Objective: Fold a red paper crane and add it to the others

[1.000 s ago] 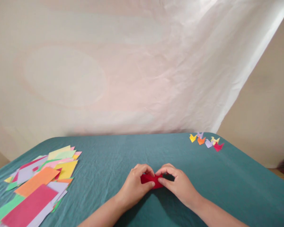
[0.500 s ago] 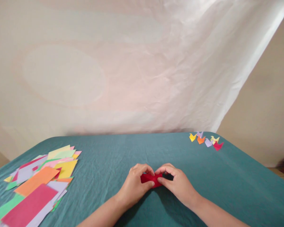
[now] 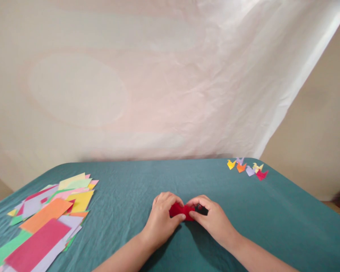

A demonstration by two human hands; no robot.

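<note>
A small piece of red paper (image 3: 189, 212) is pinched between both hands just above the green cloth, near the middle front of the table. My left hand (image 3: 164, 213) is closed on its left side, thumb at the near edge and fingers at the far edge. On its right side my right hand (image 3: 212, 215) grips it the same way, with the thumb tip close to the left thumb. The fingers cover parts of the paper, so its exact folded shape is hard to make out.
A loose pile of coloured paper sheets (image 3: 38, 245) spreads over the left side of the table. Several folded paper birds (image 3: 241, 167) in yellow, orange, lilac and red lie at the far right. A pale sheet (image 3: 158, 94) hangs behind the green-covered table (image 3: 136, 181).
My left hand has shifted up slightly, and the red paper's visible outline between the thumbs has changed a little. My right hand stays nearly in place, still gripping the paper.
</note>
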